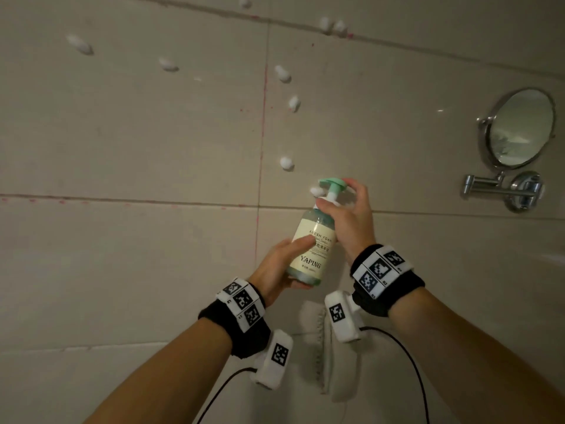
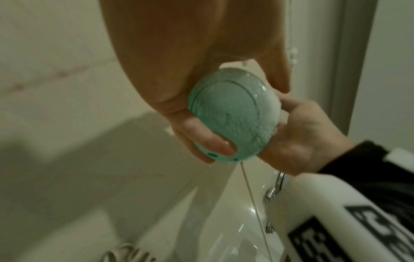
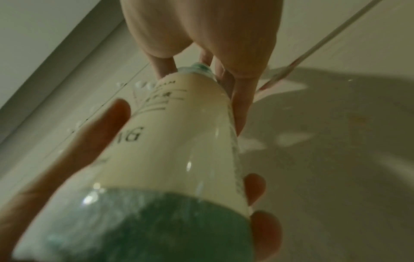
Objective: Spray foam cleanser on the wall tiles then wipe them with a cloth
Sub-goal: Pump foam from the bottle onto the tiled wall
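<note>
A foam cleanser bottle with a cream label and a mint-green pump head is held up against the beige wall tiles. My left hand grips its lower body, thumb across the label. My right hand holds the neck, with fingers curled over the pump head. A blob of foam sits at the nozzle. Several white foam blobs dot the tiles above. The left wrist view shows the bottle's base in my curled fingers. A white cloth lies below my wrists.
A round chrome mirror on a folding arm sticks out from the wall at the right. Pink-stained grout lines cross the tiles. A white glossy ledge runs under the cloth. Black cables hang from my wrist units.
</note>
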Action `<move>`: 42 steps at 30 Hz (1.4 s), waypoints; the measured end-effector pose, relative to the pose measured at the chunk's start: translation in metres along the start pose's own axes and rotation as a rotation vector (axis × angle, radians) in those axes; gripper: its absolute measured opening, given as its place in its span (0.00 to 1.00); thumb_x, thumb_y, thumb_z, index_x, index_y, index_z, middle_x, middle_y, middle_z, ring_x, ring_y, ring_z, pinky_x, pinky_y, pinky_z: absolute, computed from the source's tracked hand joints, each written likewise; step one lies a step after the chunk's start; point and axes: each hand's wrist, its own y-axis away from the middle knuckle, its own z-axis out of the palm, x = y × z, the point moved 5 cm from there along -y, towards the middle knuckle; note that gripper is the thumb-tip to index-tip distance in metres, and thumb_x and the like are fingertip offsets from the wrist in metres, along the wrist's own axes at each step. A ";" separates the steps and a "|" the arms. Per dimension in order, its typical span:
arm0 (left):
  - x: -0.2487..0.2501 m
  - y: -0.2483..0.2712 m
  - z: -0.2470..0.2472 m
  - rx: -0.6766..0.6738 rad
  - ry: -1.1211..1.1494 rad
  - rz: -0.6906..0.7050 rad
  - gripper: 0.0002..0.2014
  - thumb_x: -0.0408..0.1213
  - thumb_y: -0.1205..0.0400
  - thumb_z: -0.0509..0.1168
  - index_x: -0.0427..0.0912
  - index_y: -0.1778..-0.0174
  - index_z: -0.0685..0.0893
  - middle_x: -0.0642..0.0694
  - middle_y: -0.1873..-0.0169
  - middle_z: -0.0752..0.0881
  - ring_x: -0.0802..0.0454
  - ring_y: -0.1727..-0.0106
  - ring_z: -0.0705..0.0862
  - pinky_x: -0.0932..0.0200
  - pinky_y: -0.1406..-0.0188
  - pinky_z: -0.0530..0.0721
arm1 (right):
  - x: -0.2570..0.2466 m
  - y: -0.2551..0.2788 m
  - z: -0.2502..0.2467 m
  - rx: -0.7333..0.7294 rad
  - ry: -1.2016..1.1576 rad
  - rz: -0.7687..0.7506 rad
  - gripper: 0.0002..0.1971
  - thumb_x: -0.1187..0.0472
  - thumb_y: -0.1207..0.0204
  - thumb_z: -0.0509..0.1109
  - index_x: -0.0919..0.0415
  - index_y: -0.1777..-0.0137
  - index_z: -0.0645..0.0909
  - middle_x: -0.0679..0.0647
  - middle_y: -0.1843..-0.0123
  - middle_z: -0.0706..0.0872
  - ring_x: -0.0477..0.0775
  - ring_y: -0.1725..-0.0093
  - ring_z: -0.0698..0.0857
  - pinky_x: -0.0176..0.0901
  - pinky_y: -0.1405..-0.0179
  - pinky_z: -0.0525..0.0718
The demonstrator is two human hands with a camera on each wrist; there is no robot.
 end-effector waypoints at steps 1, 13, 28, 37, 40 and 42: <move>0.003 0.007 -0.009 0.013 -0.007 0.023 0.31 0.57 0.27 0.72 0.40 0.33 0.81 0.39 0.49 0.90 0.43 0.53 0.90 0.47 0.56 0.87 | -0.004 0.004 0.012 -0.013 0.026 -0.021 0.28 0.70 0.28 0.79 0.52 0.32 0.75 0.44 0.55 0.87 0.43 0.61 0.91 0.50 0.56 0.92; 0.026 0.070 -0.117 0.107 0.134 0.016 0.30 0.53 0.30 0.69 0.36 0.37 0.85 0.35 0.55 0.87 0.37 0.57 0.85 0.61 0.75 0.78 | -0.002 0.042 0.135 -0.087 0.099 -0.013 0.21 0.62 0.28 0.79 0.42 0.39 0.78 0.46 0.48 0.89 0.48 0.57 0.91 0.55 0.50 0.91; 0.024 0.076 -0.149 0.061 0.250 -0.044 0.24 0.51 0.32 0.71 0.39 0.46 0.89 0.35 0.56 0.88 0.37 0.65 0.86 0.63 0.82 0.77 | 0.003 0.052 0.176 0.051 0.155 -0.025 0.17 0.61 0.28 0.79 0.48 0.43 0.80 0.47 0.50 0.87 0.51 0.54 0.89 0.50 0.53 0.89; 0.028 0.087 -0.183 0.092 0.236 -0.010 0.24 0.52 0.32 0.71 0.41 0.45 0.89 0.35 0.54 0.89 0.37 0.61 0.87 0.53 0.64 0.79 | 0.004 0.066 0.205 -0.071 0.159 -0.019 0.20 0.61 0.24 0.76 0.42 0.37 0.77 0.35 0.62 0.90 0.43 0.61 0.89 0.57 0.47 0.90; 0.039 0.094 -0.198 0.099 0.246 0.033 0.21 0.52 0.31 0.70 0.43 0.48 0.91 0.35 0.54 0.90 0.38 0.61 0.87 0.47 0.54 0.80 | -0.005 0.069 0.227 -0.111 0.149 -0.042 0.22 0.62 0.24 0.75 0.43 0.33 0.76 0.44 0.56 0.90 0.46 0.60 0.89 0.54 0.50 0.90; 0.045 0.100 -0.208 0.110 0.263 0.055 0.17 0.52 0.31 0.70 0.46 0.54 0.93 0.36 0.54 0.90 0.39 0.60 0.87 0.41 0.47 0.76 | -0.010 0.071 0.242 -0.122 0.144 -0.059 0.22 0.64 0.24 0.75 0.46 0.33 0.76 0.43 0.52 0.88 0.39 0.60 0.88 0.50 0.50 0.89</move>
